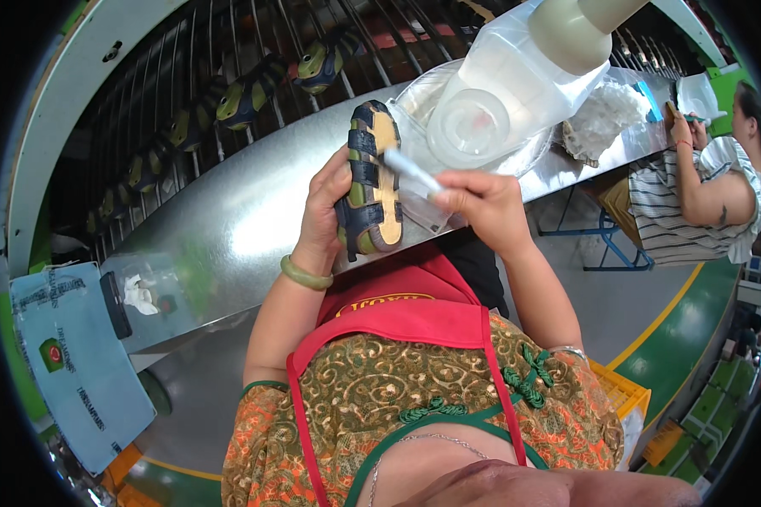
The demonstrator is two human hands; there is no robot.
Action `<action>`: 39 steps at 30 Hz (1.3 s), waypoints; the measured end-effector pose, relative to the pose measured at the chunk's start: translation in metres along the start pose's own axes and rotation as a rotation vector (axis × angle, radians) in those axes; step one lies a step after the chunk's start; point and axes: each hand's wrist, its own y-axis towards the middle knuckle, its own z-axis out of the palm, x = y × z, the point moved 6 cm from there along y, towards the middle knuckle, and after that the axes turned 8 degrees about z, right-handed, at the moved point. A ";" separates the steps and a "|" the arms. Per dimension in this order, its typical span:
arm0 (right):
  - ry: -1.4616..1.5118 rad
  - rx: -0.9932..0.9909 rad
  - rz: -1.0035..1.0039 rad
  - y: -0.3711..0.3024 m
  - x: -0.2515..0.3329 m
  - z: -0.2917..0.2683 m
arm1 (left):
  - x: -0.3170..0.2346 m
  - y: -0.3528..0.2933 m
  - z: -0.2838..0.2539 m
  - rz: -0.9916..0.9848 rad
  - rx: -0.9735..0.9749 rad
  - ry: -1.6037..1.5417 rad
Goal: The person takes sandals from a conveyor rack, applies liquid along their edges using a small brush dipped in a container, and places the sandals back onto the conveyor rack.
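Note:
My left hand [324, 203] is wrapped round a sandal upper [364, 173] in dark blue and camouflage green, held upright with its tan underside [386, 190] facing right. Between the thumb and fingers of my right hand [482, 207] is a pale-handled brush [413, 172], smeared by motion. Its tip lies over the edge of the tan underside; whether it touches I cannot tell. Just beyond the right hand, a translucent plastic container [516, 80] with a round mouth [473, 125] lies tilted on a plastic sheet.
A shiny metal table [228, 203] runs before me. Beyond it, a rack of metal rods [258, 34] carries several similar sandals [254, 91]. A blue box [84, 363] and crumpled tissue [141, 296] are at left. At right are a plastic bag [609, 118] and a seated co-worker [693, 198].

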 end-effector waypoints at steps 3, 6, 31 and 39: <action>0.119 -0.079 0.064 0.015 0.001 0.006 | -0.004 -0.001 0.009 0.008 -0.049 -0.012; 0.141 -0.072 0.077 0.006 -0.007 0.014 | -0.012 -0.001 0.005 0.040 -0.093 0.020; -0.050 -0.106 -0.128 0.013 0.009 0.010 | -0.022 -0.009 0.010 0.008 -0.095 0.135; 0.091 0.169 0.102 -0.004 -0.002 0.020 | -0.017 -0.006 -0.010 -0.029 -0.204 0.014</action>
